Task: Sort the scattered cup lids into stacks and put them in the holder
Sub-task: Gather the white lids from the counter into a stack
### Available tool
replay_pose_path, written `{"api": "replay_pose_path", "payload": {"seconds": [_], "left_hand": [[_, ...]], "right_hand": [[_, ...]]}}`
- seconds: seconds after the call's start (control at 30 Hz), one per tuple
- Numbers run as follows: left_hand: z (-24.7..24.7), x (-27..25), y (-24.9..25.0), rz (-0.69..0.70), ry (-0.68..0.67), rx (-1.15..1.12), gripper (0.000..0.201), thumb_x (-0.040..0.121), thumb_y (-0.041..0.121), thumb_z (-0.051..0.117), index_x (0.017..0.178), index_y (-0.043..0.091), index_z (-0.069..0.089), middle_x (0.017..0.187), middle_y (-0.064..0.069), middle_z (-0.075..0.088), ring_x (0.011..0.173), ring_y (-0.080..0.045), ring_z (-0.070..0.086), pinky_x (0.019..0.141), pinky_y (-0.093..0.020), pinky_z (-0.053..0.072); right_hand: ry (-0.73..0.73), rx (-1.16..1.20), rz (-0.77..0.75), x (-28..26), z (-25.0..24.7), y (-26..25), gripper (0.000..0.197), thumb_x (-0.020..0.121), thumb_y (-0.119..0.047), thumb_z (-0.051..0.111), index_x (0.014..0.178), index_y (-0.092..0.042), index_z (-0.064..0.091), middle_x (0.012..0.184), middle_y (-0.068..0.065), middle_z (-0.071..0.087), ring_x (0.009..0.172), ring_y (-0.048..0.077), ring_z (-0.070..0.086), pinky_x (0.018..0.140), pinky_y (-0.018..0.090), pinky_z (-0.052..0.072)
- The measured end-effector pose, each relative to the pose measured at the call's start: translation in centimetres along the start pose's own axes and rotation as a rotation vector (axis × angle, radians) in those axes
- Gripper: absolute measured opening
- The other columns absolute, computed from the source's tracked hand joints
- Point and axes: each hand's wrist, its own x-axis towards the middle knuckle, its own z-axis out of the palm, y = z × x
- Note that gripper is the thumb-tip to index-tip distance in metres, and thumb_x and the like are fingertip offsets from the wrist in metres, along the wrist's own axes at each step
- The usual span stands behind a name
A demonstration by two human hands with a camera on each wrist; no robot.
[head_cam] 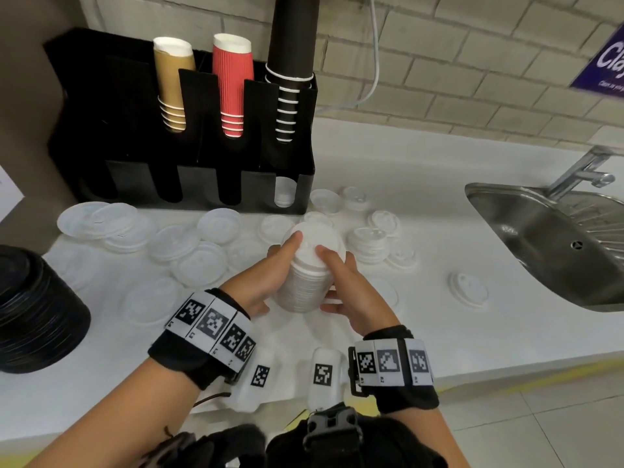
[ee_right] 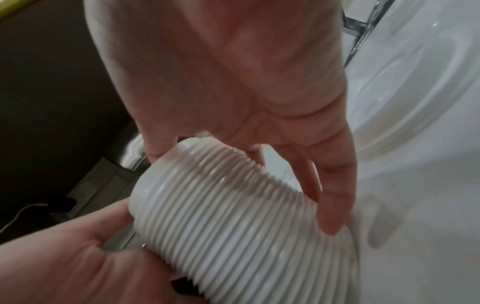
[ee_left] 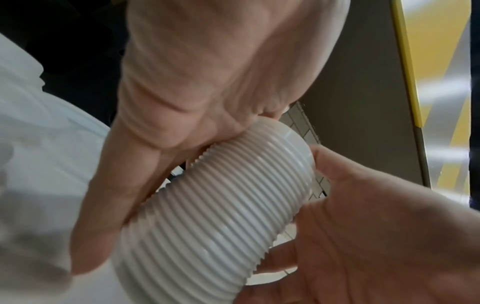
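Head view: your left hand [head_cam: 260,282] and right hand [head_cam: 351,292] hold a tall stack of white lids [head_cam: 309,271] between them, above the tabletop [head_cam: 439,315].

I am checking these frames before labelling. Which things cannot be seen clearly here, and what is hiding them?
- Bottom of the lid stack: head view, covered by the left hand and right hand; contact with the counter unclear.
- Holder lower slots: head view, too dark, except the rightmost, where lids show.
- Black lid pile: cut by the left edge.
- Loose lids: too pale to count.
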Motion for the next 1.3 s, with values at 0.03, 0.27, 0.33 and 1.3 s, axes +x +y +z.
{"api": "replay_pose_path", "payload": {"seconds": [0.03,0.27,0.33,1.3], "left_hand": [[0.0,0.0,0.0,-0.005,-0.001,-0.013,0.075,0.089,0.074,0.027,0.150,0.031,0.026,0.154,0.001,0.034,0.141,-0.026,0.031,0.109,-0.055,0.027],[-0.1,-0.1,0.8,-0.003,0.004,-0.136,0.053,0.089,0.072,0.033,0.110,0.029,0.056,0.093,0.005,0.062,0.081,-0.014,0.056,0.060,-0.030,0.043],[-0.2,-0.2,0.8,-0.019,0.002,-0.169,0.049,0.088,0.072,0.036,0.095,0.029,0.057,0.086,0.004,0.059,0.077,-0.013,0.055,0.056,-0.031,0.040],[-15.4,-9.0,2.8,0.556,-0.041,-0.879,0.058,0.065,0.060,0.072,0.110,0.023,0.075,0.121,-0.006,0.068,0.110,-0.027,0.066,0.085,-0.051,0.055]], "right_hand": [[-0.004,0.016,0.011,0.0,0.0,-0.1,0.055,0.086,-0.061,0.052,0.131,-0.034,0.037,0.123,-0.003,0.058,0.106,0.022,0.061,0.083,0.035,0.051],[-0.058,0.103,0.084,0.0,-0.2,-0.5,0.054,0.081,-0.059,0.060,0.126,-0.033,0.044,0.105,-0.004,0.057,0.097,0.025,0.060,0.073,0.031,0.045],[-0.063,0.117,0.088,0.0,-0.2,-0.6,0.052,0.081,-0.058,0.061,0.125,-0.033,0.045,0.104,-0.005,0.055,0.095,0.024,0.059,0.071,0.031,0.044],[-0.443,-0.836,-0.454,4.4,9.7,-12.6,0.029,0.092,-0.044,0.058,0.101,-0.019,0.069,0.104,-0.004,0.065,0.103,0.015,0.060,0.083,0.026,0.046]]}}
